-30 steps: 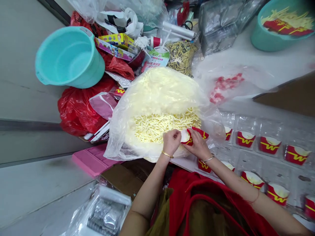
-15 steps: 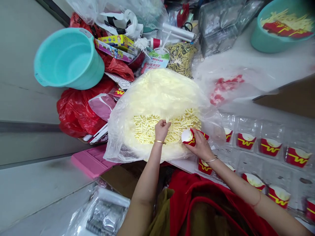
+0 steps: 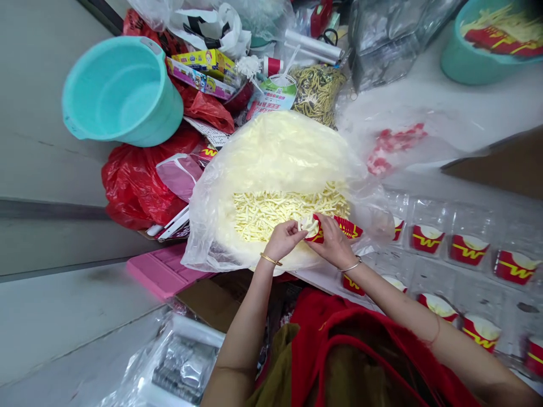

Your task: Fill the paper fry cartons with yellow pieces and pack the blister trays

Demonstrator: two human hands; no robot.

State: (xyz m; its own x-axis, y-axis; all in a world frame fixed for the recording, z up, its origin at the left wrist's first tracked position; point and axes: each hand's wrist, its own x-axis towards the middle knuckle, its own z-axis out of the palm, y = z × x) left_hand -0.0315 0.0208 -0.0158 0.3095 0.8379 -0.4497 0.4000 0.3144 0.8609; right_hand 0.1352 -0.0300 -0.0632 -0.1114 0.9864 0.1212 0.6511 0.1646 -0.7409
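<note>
Spillage looked to me, watching the head view from afar, the likeliest trouble: a loose bundle of pale sticks (image 3: pixel 310 226) stood at the mouth of the red carton (image 3: pixel 319 227), and a crooked push could have bent them or tipped them down among the loose sticks (image 3: pixel 271 215) in the clear bag (image 3: pixel 203 237). Too hard a squeeze from the right hand (image 3: pixel 333 242) might have creased the carton's wall. That hand was closed round the carton, which lay tilted over the near part of the bag, mouth toward the left hand (image 3: pixel 283 240). The left fingers were drawn narrow, tips touching the bundle; whether they pinched or merely pushed was too small for me to tell. More cartons (image 3: pixel 426 238) sat in clear trays (image 3: pixel 428 212) off to the right.
</note>
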